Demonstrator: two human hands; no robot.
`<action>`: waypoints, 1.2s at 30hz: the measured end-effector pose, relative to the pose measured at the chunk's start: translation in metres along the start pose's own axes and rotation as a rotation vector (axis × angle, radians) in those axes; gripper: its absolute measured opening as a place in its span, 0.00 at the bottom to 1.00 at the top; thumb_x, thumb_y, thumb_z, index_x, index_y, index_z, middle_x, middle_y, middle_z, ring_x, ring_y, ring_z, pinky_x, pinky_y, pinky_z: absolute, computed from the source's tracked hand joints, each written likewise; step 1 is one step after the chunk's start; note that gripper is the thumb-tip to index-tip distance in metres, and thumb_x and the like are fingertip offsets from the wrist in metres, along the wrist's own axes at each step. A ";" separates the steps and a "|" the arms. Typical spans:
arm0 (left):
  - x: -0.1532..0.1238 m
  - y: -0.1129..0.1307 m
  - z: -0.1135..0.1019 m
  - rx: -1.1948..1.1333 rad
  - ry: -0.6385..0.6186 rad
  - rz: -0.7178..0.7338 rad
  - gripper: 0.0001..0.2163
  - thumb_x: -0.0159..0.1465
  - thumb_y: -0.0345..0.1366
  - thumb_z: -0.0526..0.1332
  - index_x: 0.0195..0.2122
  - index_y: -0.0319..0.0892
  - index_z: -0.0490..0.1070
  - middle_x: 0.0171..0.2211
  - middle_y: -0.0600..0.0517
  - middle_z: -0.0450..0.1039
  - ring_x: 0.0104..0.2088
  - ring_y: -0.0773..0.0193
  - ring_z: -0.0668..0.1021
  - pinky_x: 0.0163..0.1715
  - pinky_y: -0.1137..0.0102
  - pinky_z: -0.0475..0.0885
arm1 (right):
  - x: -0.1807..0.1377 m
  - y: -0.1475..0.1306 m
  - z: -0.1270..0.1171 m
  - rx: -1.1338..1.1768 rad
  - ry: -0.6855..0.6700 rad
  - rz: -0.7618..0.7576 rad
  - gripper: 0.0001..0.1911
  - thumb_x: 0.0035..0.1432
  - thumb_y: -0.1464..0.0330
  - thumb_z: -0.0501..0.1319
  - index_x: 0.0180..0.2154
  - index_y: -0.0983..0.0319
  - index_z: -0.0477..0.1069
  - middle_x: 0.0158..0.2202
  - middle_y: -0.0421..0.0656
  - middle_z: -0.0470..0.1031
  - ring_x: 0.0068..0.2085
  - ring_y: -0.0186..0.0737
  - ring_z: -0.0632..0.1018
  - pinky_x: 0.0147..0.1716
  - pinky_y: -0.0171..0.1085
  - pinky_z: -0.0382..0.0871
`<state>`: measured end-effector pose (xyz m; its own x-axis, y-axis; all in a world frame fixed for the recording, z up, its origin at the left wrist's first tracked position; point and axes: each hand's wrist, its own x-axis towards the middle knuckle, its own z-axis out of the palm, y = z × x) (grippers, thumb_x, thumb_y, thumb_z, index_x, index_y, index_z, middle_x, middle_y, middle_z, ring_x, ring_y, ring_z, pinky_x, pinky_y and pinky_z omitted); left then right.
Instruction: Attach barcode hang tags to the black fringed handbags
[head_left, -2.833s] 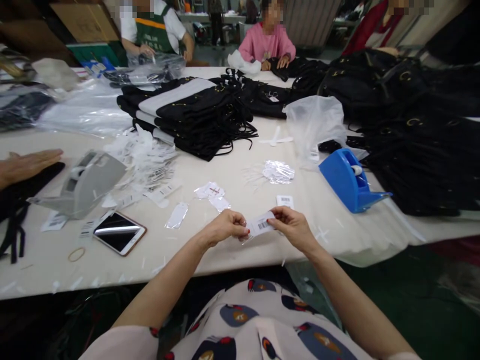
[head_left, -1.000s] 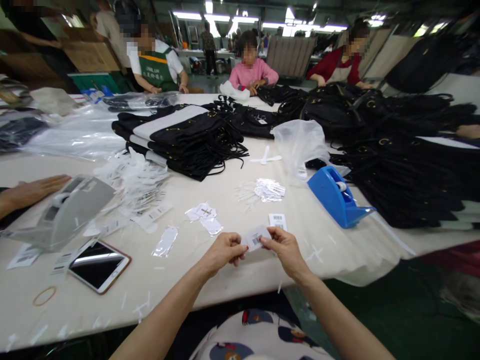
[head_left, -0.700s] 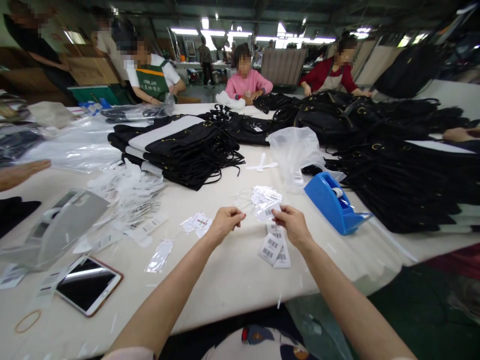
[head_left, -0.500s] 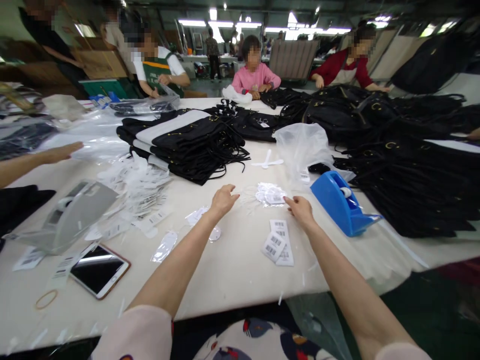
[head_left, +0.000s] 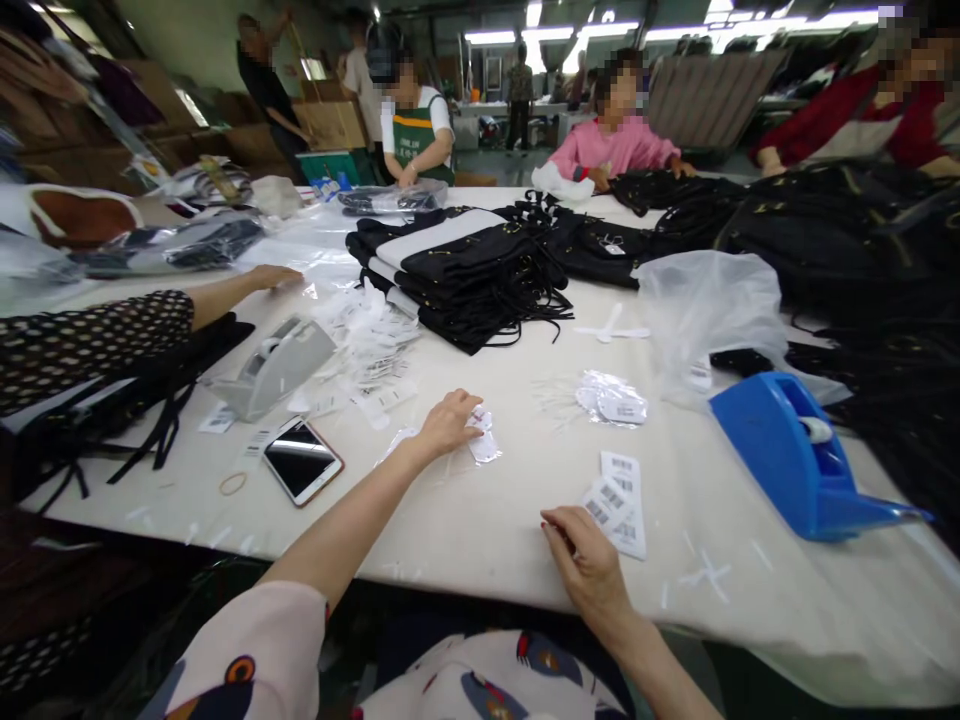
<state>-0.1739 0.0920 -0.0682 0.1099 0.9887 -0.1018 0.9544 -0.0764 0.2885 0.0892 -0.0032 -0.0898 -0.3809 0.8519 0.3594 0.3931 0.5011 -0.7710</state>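
Containers: I log a blue tape dispenser (head_left: 795,465) with a tape roll (head_left: 814,430) seated in it, a grey tape dispenser (head_left: 274,365) likewise loaded, and a clear plastic bag (head_left: 712,310) whose contents I cannot make out. My left hand (head_left: 450,425) has curled fingers, the tips on small sleeved tags (head_left: 482,442); I cannot tell whether they pinch. My right hand (head_left: 589,560) lies loosely curled and empty on the counter (head_left: 487,520), just beside the barcode tags (head_left: 619,500). Also on the counter: a smartphone (head_left: 304,473), a rubber band (head_left: 233,484), a heap of white tags (head_left: 371,340) and stacked black garments (head_left: 465,270). Room: a strip-lit workshop, with other people seated at the far side.
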 end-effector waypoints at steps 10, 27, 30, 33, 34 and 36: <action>0.034 -0.003 -0.017 0.068 -0.198 0.036 0.20 0.42 0.35 0.65 0.39 0.44 0.69 0.41 0.50 0.66 0.42 0.58 0.69 0.37 0.69 0.66 | -0.009 0.011 0.013 -0.009 -0.068 0.073 0.08 0.58 0.71 0.52 0.34 0.61 0.69 0.31 0.44 0.72 0.34 0.38 0.74 0.34 0.37 0.68; -0.082 0.035 -0.056 -0.619 0.118 0.270 0.06 0.53 0.26 0.53 0.28 0.41 0.67 0.34 0.50 0.72 0.37 0.66 0.73 0.40 0.72 0.66 | 0.043 -0.029 0.006 0.613 -0.099 0.613 0.17 0.53 0.56 0.56 0.36 0.62 0.71 0.31 0.45 0.75 0.31 0.38 0.74 0.28 0.35 0.65; -0.106 0.055 -0.043 -0.803 0.034 0.293 0.06 0.54 0.26 0.52 0.26 0.41 0.67 0.35 0.48 0.73 0.39 0.64 0.74 0.42 0.69 0.67 | 0.063 -0.039 0.013 0.906 -0.119 0.744 0.16 0.46 0.58 0.63 0.34 0.63 0.72 0.31 0.44 0.75 0.30 0.35 0.74 0.27 0.33 0.64; -0.119 0.065 -0.027 -0.962 0.059 0.190 0.06 0.55 0.29 0.53 0.30 0.41 0.69 0.39 0.46 0.73 0.42 0.62 0.73 0.44 0.67 0.67 | 0.070 -0.042 0.022 0.962 -0.018 0.751 0.14 0.37 0.64 0.68 0.29 0.63 0.71 0.25 0.38 0.72 0.26 0.32 0.71 0.25 0.33 0.63; -0.121 0.066 -0.022 -1.026 0.109 0.127 0.07 0.56 0.31 0.54 0.34 0.41 0.70 0.42 0.46 0.72 0.44 0.60 0.72 0.45 0.66 0.66 | 0.069 -0.042 0.024 0.952 0.029 0.739 0.14 0.37 0.64 0.69 0.28 0.62 0.71 0.24 0.38 0.72 0.25 0.31 0.70 0.25 0.33 0.63; -0.123 0.070 -0.011 -1.169 0.206 -0.015 0.12 0.55 0.35 0.58 0.42 0.42 0.68 0.46 0.45 0.70 0.47 0.59 0.71 0.44 0.66 0.67 | 0.067 -0.041 0.026 0.914 0.112 0.701 0.13 0.38 0.65 0.68 0.28 0.62 0.70 0.23 0.38 0.71 0.26 0.32 0.70 0.26 0.33 0.63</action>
<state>-0.1238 -0.0340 -0.0255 -0.0479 0.9988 0.0114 0.1112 -0.0060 0.9938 0.0256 0.0296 -0.0478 -0.2247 0.9309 -0.2881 -0.2801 -0.3449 -0.8959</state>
